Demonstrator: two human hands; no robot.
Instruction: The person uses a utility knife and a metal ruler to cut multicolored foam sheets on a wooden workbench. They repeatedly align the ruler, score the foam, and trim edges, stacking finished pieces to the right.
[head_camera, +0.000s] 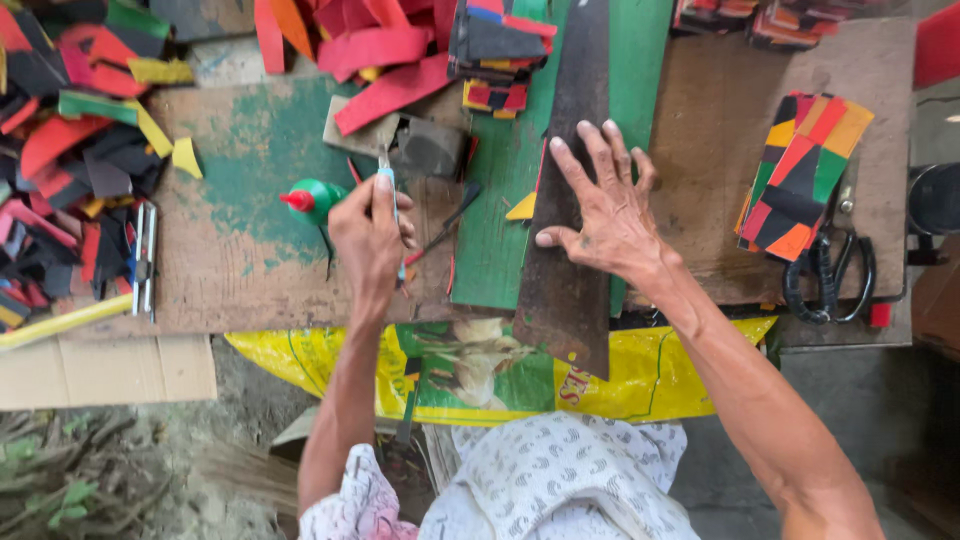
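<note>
Head view, straight down, close.

Right hand (600, 215) presses a dark strip (560, 290); left hand (368, 235) grips a knife (388, 180).

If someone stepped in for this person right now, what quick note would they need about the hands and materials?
Left hand: closed around a thin blade tool, tip up, near the green glue bottle.
Right hand: flat, fingers spread, pressing the long dark strip lying on the green sheet.
Nearby: a small yellow triangle by the strip, a finished multicoloured patchwork piece at right, scissors below it, scraps at left.
No cut shows in the strip.
</note>
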